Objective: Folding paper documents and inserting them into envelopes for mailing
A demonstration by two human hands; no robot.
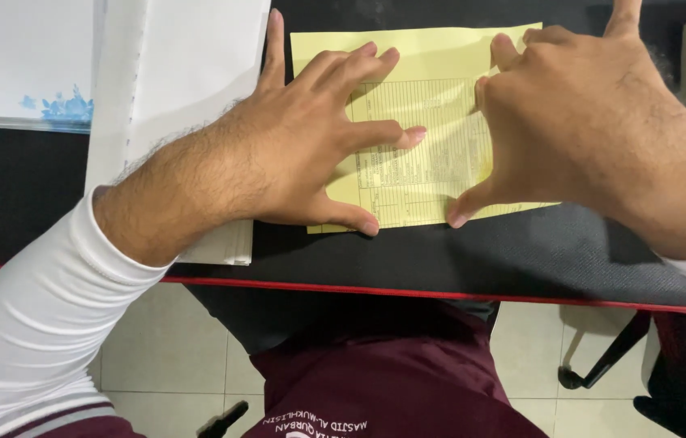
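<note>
Seen from above, a person's two bare hands press flat on a yellow printed form (432, 61) lying on a black desk mat (456, 251). The left hand (294, 154) reaches in from seven o'clock, fingers spread and open, palm down on the form's left half, grasping nothing; its thumb rests along the sheet's lower edge. The right hand (594, 122) comes from four o'clock, also open and splayed, fingertips on the form's right half and thumb tip touching the paper near its bottom edge. The form sits at twelve o'clock, between and partly under both hands. Just beside it, at ten o'clock, lies a stack of white paper (189, 65), partly under the left forearm. Another white sheet with a blue flower print (27, 89) lies at the far upper left. Both arms wear white sleeves (27, 324).
</note>
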